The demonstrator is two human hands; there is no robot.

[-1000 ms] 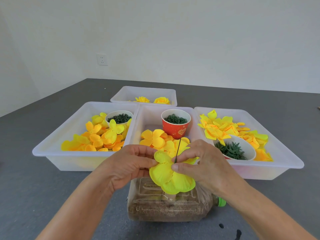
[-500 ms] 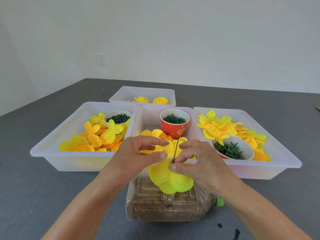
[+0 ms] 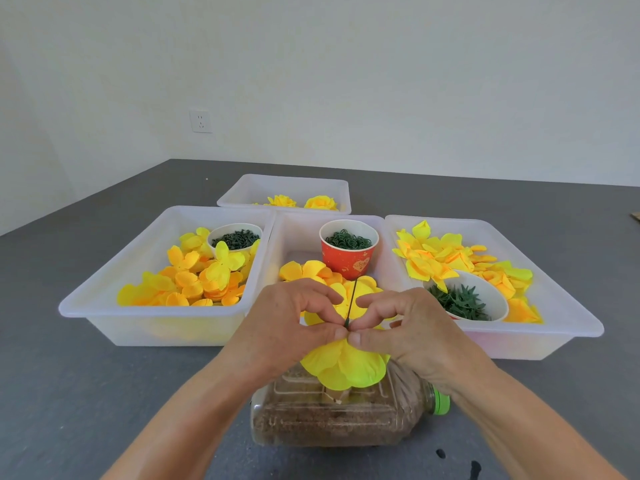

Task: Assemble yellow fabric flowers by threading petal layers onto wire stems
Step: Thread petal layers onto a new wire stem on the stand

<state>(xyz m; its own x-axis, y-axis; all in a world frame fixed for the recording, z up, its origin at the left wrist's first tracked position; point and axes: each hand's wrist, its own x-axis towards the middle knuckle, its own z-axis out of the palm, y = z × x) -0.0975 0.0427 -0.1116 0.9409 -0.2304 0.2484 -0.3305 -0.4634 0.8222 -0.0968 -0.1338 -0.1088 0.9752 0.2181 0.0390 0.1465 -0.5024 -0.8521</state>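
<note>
The left hand (image 3: 284,327) and the right hand (image 3: 405,327) meet at the centre of the view, thumbs and forefingers curled and pressed tip to tip, both pinching the yellow petal layer (image 3: 346,367) where the thin green wire stem (image 3: 351,301) passes through it. The stem stands nearly upright between the two forefingers, its free end rising above them. The petals fan out below the thumbs, over a clear plastic bottle (image 3: 332,417) that lies on its side, partly filled with brown grainy material, its green cap (image 3: 440,403) to the right.

Beyond the hands stand three translucent trays side by side on the dark grey table (image 3: 69,393). The middle tray (image 3: 294,233) holds a red paper cup (image 3: 348,252) of small dark green rings and loose yellow petals just behind the fingers. The left tray (image 3: 114,271) holds yellow and orange petal pieces and a white cup (image 3: 235,237) of dark green rings. The right tray (image 3: 561,306) holds more yellow petals and a white bowl (image 3: 491,296) of green leafy parts. A fourth tray (image 3: 287,187) behind them holds two finished yellow flowers (image 3: 301,201). A wall socket (image 3: 201,121) sits on the white wall
</note>
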